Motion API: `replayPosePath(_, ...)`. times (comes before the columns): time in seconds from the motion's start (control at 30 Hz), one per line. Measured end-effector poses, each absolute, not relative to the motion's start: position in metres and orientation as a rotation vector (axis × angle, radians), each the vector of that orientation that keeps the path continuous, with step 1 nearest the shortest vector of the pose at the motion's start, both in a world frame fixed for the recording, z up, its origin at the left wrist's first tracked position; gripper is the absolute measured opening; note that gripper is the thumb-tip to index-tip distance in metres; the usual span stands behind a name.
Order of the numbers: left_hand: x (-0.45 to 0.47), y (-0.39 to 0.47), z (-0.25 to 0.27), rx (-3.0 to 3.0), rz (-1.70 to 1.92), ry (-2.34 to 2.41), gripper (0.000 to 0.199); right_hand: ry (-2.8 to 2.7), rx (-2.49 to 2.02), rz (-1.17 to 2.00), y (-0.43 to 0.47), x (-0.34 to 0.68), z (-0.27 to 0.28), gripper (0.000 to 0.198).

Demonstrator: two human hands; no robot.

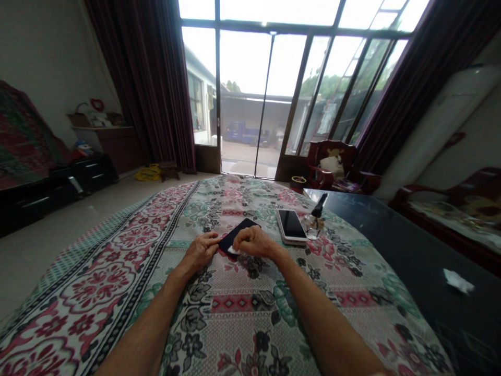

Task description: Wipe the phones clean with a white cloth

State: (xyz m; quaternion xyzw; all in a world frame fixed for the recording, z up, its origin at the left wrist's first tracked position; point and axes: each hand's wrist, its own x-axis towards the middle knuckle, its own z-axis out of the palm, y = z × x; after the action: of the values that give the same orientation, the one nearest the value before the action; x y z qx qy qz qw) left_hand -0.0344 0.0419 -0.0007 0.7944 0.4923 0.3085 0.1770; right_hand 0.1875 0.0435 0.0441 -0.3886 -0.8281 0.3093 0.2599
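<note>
On the flowered tablecloth (235,284) lies a dark flat phone (235,234), set at a slant. My left hand (201,249) holds its left edge, fingers and thumb against the rim. Bent over the phone's near right part, my right hand (252,241) is closed on a white tissue (233,250), which touches the dark surface. Part of the phone is hidden under that hand. To the right rests a white-framed device with a dark screen (293,224). Beside it stands a clear bottle with a black top (315,222).
A black table (364,222) adjoins on the right, bearing a crumpled white tissue (458,281). Beyond are a wooden armchair (329,156), glass doors (246,104) and dark curtains (152,78). A low black cabinet (94,172) stands at the left.
</note>
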Motion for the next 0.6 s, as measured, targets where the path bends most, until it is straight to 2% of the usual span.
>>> replayPosePath(0.13,-0.034,0.042,-0.004,2.262,0.893,1.409,0.032,-2.129,-1.006,0.523,0.046,0.183,0.037,0.027)
replayPosePath(0.3,-0.033,0.041,-0.002,2.259,0.898,1.413,0.031,-2.31,-0.959,0.283,0.045,0.179,0.028,0.019)
replayPosePath(0.47,-0.034,0.041,0.0,2.294,0.882,1.339,0.031,-2.46,-0.869,0.237,0.039,0.174,0.028,0.03)
replayPosePath(0.6,-0.034,0.041,-0.001,2.313,0.886,1.349,0.031,-2.526,-0.811,0.285,0.023,0.173,0.03,0.026)
